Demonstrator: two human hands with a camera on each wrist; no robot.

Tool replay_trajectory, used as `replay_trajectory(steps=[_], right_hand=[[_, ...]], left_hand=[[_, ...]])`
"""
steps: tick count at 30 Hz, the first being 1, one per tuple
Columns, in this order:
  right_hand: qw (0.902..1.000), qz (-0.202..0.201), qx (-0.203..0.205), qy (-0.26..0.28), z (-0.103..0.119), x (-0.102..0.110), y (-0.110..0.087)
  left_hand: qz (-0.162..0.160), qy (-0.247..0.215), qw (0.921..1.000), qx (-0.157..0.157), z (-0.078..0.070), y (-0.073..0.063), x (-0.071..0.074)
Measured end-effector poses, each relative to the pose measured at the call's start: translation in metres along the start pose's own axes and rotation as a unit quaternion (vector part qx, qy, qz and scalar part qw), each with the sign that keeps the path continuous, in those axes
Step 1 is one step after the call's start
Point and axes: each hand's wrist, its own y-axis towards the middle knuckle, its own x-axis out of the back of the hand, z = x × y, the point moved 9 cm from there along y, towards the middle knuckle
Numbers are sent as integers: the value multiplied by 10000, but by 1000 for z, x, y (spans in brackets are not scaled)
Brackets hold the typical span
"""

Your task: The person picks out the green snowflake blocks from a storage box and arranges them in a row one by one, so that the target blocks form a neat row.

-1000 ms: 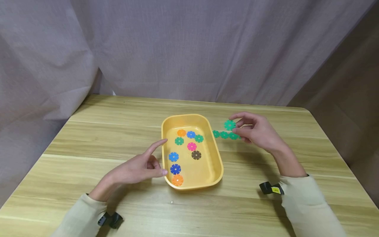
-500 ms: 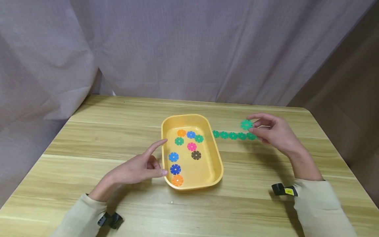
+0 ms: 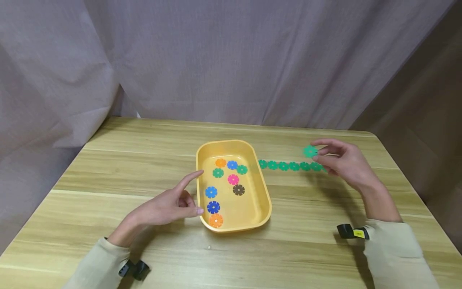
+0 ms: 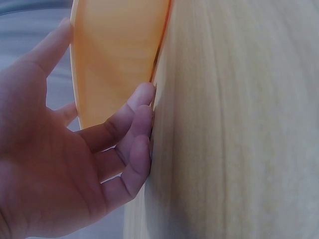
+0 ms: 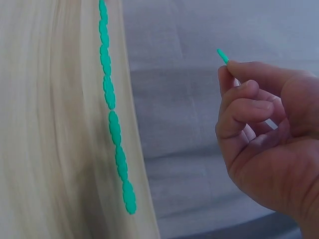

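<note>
A yellow plastic tray [image 3: 266, 192] holds several notched snowflake discs in different colours. At its left side my left hand [image 3: 162, 205] rests with thumb and index finger spread along the rim. The other fingers are bent against the outer wall in the left wrist view. My right hand [image 3: 348, 162] pinches a green snowflake disc [image 3: 310, 151] between thumb and index finger, raised above the table. Below it lies a row of green snowflake discs [image 3: 283, 166], running rightward from the tray. In the head view the right hand covers the row's right end; the right wrist view shows it.
The tray contains orange, blue, pink [image 3: 233, 179], brown [image 3: 238, 190] and green discs. The wooden table [image 3: 144, 144] runs back to a grey curtain [image 3: 195, 68]. A small pale speck [image 3: 209, 247] lies in front of the tray. Each wrist carries a black camera.
My right hand has moved right above the row with the green snowflake disc in its fingers, uncovering more of the row. The left hand stays at the tray.
</note>
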Motion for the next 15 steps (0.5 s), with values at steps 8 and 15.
replay_trajectory(steps=[8, 15], right_hand=[[9999, -71, -78, -112, -9, 11, 1], [9997, -100, -186, -134, -19, 21, 1]], left_hand=[[9, 17, 10000, -45, 0, 0, 0], [1, -35, 10000, -16, 1, 0, 0]])
